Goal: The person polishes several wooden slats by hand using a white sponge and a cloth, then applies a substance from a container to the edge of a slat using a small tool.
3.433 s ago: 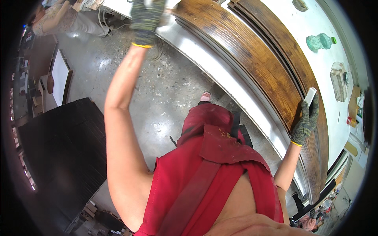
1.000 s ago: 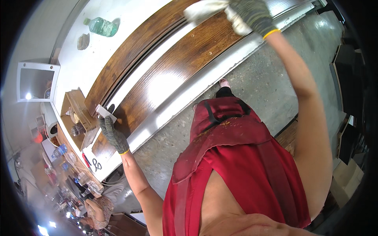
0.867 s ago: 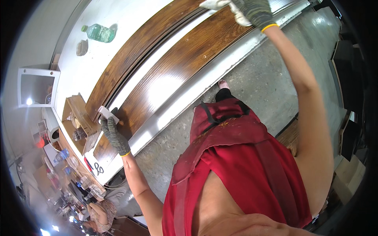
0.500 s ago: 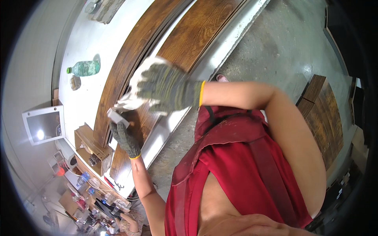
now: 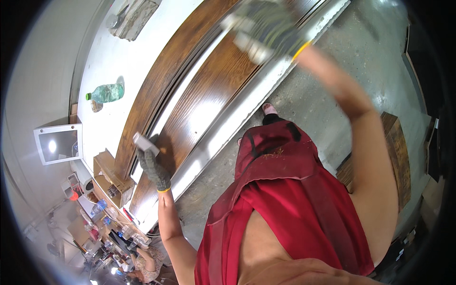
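My left hand [image 5: 154,167], in a grey-green knit glove with a yellow cuff, is closed on a small white block-shaped thing [image 5: 145,142] whose kind I cannot make out. It is over the near end of a brown wood-grain plank [image 5: 202,97]. My right hand [image 5: 273,28], gloved alike, is smeared by motion over the far part of that plank. It grips a bunched white cloth [image 5: 256,50]. Beside this plank, farther from me, lies a second brown plank [image 5: 149,85], with a narrow gap between them.
The planks lie on a white worktable [image 5: 213,126]. On it are a green bottle [image 5: 107,93], a worn block [image 5: 135,19] and an open cardboard box [image 5: 111,178]. A white-framed panel [image 5: 58,144] stands at the left. Wood-grain boards [image 5: 396,156] are at right; another person [image 5: 145,263] is at lower left.
My right hand has swept with the cloth along the plank, away from my left hand, toward the upper right. My left hand has barely moved. The whole view has shifted slightly.
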### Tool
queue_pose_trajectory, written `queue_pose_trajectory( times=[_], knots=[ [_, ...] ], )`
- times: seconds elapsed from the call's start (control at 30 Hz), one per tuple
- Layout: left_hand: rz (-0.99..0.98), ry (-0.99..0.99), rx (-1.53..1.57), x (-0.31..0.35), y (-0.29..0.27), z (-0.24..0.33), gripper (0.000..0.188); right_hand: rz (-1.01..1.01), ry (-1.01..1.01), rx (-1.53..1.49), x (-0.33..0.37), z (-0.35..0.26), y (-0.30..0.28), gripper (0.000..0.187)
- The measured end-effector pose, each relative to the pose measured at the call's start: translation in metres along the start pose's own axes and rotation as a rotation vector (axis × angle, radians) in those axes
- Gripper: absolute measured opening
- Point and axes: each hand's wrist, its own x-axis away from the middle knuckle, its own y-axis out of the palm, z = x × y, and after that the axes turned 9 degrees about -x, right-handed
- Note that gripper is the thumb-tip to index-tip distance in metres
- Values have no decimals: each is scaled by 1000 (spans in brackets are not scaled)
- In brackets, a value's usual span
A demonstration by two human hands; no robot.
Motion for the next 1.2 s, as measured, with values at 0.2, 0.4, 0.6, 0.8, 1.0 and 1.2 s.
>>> queue_pose_trajectory(
  times=[0.2,0.4,0.6,0.8,1.0,1.2],
  knots=[
    [10,-63,144,-33,80,35,41,-43,-661,715,79,-64,143,59],
    [-86,-18,110,-34,65,36,58,61,-681,958,32,-14,-53,46],
    [-129,-33,201,-40,74,43,58,382,-448,728,0,4,-222,29],
    [-336,56,315,-77,138,109,49,244,-872,487,9,20,-46,34],
    [-272,298,-91,-93,156,96,38,70,-730,765,26,-37,-31,44],
    [-53,442,-257,-78,151,61,53,207,-552,13,-26,21,-221,47]
  ],
)
